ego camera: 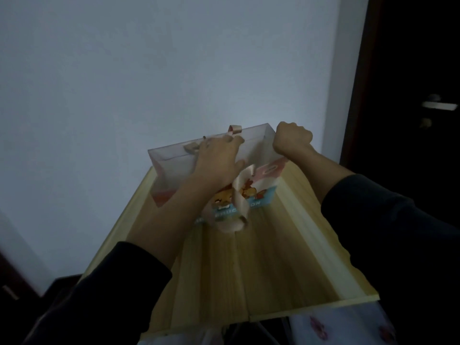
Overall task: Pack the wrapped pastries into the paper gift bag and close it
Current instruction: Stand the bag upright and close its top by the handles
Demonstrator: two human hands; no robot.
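Standing at the tabletop's (273,245) far edge, the paper gift bag (174,168) gapes — left hand (219,158) spread over its rim, right hand (292,136) fisted on the right wall — likely steadying it.

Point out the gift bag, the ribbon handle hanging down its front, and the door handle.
gift bag (171,158), head view, on the inner face of its far wall.
ribbon handle (240,195), head view, on the loop over the printed front.
door handle (439,105), head view, on the lever.
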